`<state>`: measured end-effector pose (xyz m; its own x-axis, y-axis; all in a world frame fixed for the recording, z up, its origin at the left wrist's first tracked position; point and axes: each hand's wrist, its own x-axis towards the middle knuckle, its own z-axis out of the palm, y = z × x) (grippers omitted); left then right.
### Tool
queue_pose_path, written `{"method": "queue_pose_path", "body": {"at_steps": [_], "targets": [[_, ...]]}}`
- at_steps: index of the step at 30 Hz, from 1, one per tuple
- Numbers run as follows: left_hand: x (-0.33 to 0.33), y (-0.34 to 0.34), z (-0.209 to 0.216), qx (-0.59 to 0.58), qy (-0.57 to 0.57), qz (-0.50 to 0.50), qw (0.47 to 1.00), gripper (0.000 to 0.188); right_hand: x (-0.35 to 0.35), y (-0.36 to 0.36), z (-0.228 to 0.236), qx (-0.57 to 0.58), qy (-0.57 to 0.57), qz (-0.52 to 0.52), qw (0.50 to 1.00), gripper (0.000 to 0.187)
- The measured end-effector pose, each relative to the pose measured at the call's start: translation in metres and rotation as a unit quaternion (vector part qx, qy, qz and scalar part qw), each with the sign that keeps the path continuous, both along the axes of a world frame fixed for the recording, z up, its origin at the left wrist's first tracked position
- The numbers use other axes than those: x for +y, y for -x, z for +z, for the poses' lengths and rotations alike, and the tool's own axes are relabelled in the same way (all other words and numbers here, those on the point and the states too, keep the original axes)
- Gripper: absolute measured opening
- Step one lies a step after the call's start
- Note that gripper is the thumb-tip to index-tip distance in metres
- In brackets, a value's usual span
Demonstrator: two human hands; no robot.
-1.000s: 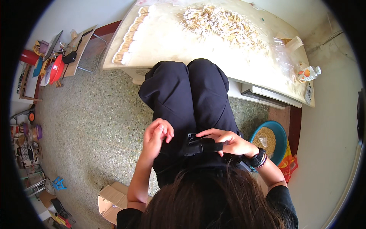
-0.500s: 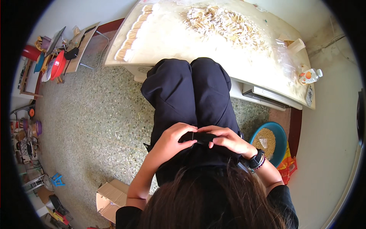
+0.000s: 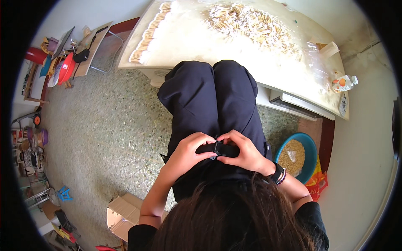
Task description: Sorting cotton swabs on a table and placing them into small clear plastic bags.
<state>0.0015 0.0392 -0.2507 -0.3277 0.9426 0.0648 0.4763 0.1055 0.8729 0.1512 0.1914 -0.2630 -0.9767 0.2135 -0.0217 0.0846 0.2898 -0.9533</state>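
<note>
Strap buckle [image 3: 217, 148]: black, on the lap, at 6 o'clock from the desk [image 3: 268, 69].
Left hand [image 3: 188, 152]: a second ago open and clear of the strap; now its grip is clenched on the strap's left end.
Right hand [image 3: 245, 151]: grip clenched on the right end, as before.
Change: both halves now meet at the buckle; fastening looks nearly done.
Nearby: blue bowl [image 3: 312, 146] at 3 o'clock.

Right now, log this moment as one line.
left hand: on black strap | right hand: on black buckle | both in lap | table ahead: small pale sticks
</note>
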Motion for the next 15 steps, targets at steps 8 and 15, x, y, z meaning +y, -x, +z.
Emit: {"method": "queue_pose_path", "body": {"at_steps": [8, 15], "targets": [[-0.002, 0.011, -0.001, 0.052, -0.035, -0.05, 0.997, 0.023, -0.007, 0.01, -0.005, 0.056, -0.157, -0.027, 0.986, 0.035], [-0.005, 0.015, 0.001, 0.043, -0.015, -0.063, 0.997, 0.02, -0.006, 0.012, -0.008, 0.11, -0.226, -0.034, 0.967, 0.032]]}}
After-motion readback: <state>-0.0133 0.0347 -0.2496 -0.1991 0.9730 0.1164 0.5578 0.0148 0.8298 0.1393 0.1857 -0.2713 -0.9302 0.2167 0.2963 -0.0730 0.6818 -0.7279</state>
